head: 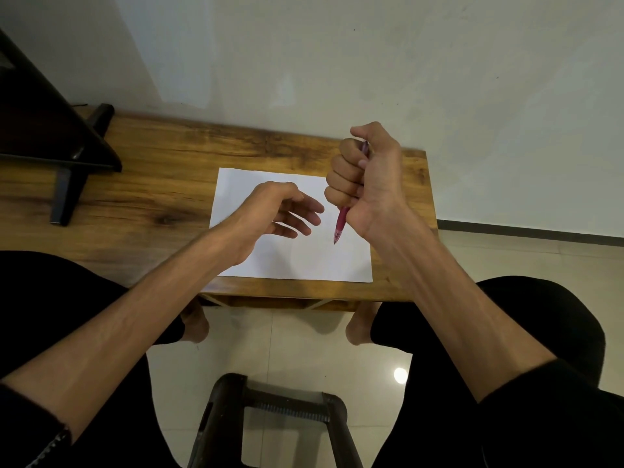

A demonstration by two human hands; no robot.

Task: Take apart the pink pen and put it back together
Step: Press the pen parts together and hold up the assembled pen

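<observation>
My right hand is closed in a fist around the pink pen, held above the right part of a white sheet of paper. The pen points down and toward me; its tip sticks out below the fist and its top end shows near my thumb. My left hand hovers over the middle of the sheet, fingers apart and empty, a short gap to the left of the pen.
The sheet lies on a small wooden table against a pale wall. A dark stand occupies the table's left end. My knees flank the table, and a black stool frame stands on the tiled floor below.
</observation>
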